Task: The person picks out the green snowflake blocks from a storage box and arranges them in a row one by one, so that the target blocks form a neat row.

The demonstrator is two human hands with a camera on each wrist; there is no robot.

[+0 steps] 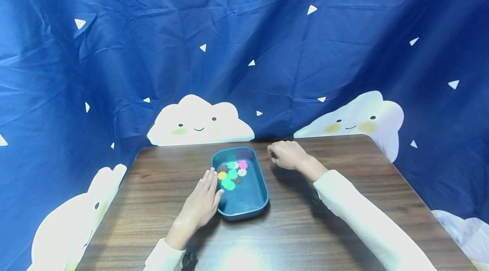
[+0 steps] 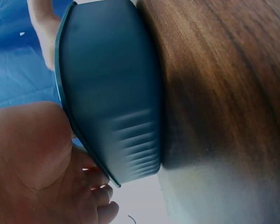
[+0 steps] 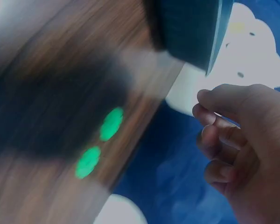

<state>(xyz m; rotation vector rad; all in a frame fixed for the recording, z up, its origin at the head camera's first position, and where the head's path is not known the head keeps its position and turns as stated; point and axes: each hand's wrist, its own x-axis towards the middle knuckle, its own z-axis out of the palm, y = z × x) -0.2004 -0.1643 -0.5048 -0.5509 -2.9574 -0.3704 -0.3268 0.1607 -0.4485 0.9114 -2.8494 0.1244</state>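
Note:
A dark teal tray [image 1: 244,201] stands on the table with several small flower-edged plastic discs [image 1: 232,174] in its far half, green, pink, orange, white and brown. My left hand [image 1: 202,199] rests against the tray's left rim, its fingers straight; the left wrist view has the tray's ribbed outer wall [image 2: 135,135] beside the palm. Right of the tray, my right hand [image 1: 288,155] hovers over the far part of the table. Its fingers curl loosely in the right wrist view, and nothing shows between them. Below lie two green discs [image 3: 112,123], blurred there and not visible in the head view.
The wooden table [image 1: 164,186] has a far edge just beyond the tray and right hand. Behind it hangs a blue curtain [image 1: 229,20] with white triangles and smiling clouds. Light glares off the table's near part.

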